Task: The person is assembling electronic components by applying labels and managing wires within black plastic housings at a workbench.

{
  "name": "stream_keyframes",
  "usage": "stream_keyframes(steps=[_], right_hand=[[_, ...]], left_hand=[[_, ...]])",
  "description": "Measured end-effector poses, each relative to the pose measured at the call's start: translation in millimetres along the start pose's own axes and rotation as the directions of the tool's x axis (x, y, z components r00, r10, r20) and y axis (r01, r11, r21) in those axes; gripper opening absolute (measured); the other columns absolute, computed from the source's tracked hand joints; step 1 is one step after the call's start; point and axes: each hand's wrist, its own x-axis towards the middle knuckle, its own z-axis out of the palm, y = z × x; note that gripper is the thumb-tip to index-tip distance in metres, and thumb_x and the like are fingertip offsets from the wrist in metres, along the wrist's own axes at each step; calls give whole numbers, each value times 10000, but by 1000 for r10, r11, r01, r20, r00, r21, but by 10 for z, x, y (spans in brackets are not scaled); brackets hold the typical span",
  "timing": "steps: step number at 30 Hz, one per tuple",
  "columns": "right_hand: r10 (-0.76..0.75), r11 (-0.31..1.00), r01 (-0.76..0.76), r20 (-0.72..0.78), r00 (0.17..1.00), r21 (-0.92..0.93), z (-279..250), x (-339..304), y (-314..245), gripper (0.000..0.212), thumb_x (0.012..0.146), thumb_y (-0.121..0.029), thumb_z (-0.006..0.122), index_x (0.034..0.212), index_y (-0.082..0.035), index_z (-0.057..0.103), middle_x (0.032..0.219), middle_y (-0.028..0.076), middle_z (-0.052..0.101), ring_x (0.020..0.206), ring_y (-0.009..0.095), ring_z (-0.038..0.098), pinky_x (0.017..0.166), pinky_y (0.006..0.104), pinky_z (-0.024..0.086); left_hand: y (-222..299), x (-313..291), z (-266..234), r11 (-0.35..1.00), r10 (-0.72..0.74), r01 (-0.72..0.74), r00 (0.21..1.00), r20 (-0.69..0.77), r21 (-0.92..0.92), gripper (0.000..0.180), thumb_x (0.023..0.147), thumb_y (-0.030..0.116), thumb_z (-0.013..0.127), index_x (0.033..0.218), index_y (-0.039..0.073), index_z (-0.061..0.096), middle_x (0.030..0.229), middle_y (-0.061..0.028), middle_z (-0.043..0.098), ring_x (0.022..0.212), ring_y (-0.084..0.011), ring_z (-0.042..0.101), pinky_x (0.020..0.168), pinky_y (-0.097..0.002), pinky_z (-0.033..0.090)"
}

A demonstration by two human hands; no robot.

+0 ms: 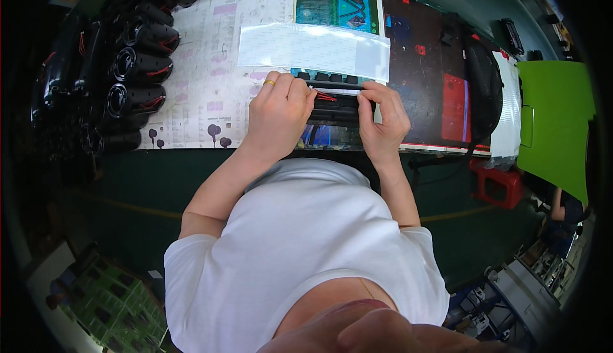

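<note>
My left hand and my right hand are in front of me at the table's near edge. Between them they pinch a narrow black strip by its two ends, fingertips closed. Just below the strip lies a black casing with thin red wires showing near its upper side. Whether strip and casing are joined, I cannot tell. Several small dark pieces sit in a row just beyond the strip. Behind them a pale sheet lies across the table.
Glossy black cylindrical housings with red wires are piled on the left. Printed paper covers the table's left part. To the right lie a dark bag-like object and a lime-green panel. A red stool stands below the right edge.
</note>
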Motion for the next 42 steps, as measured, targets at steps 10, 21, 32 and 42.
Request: stream_keyframes(steps=[10, 21, 32, 42], right_hand=[[9, 867, 139, 293, 956, -479, -231, 246, -254, 252, 866, -186, 856, 936, -62, 649, 847, 68, 665, 781, 278, 716, 638, 410, 552], [-386, 828, 517, 447, 807, -217, 385, 488, -452, 266, 782, -177, 774, 1018, -94, 683, 901, 53, 687, 833, 244, 694, 709, 393, 509], [23, 995, -48, 264, 964, 90, -181, 235, 115, 217, 908, 9, 789, 1108, 8, 702, 941, 82, 736, 882, 175, 727, 863, 309, 576], [10, 974, -138, 570, 821, 182, 219, 916, 575, 159, 924, -97, 788, 1046, -38, 705, 891, 100, 762, 802, 209, 753, 738, 335, 575]], left_hand=[[-139, 73, -194, 950, -210, 263, 938, 277, -167, 408, 834, 137, 905, 1117, -21, 657, 1112, -163, 670, 1036, -363, 687, 892, -432, 578], [-287, -168, -54, 881, -96, 225, 946, 310, -415, 678, 789, 108, 922, 1363, -6, 579, 1358, -176, 600, 1258, -376, 617, 1077, -447, 513], [-410, -11, 52, 854, -83, 159, 982, 171, -495, 202, 882, 69, 796, 1003, 27, 639, 1032, -106, 652, 1001, -314, 589, 915, -427, 487], [-342, 27, 102, 858, -119, 191, 977, 177, -476, 130, 857, -13, 760, 904, 28, 645, 994, -83, 652, 982, -240, 633, 899, -359, 508]])
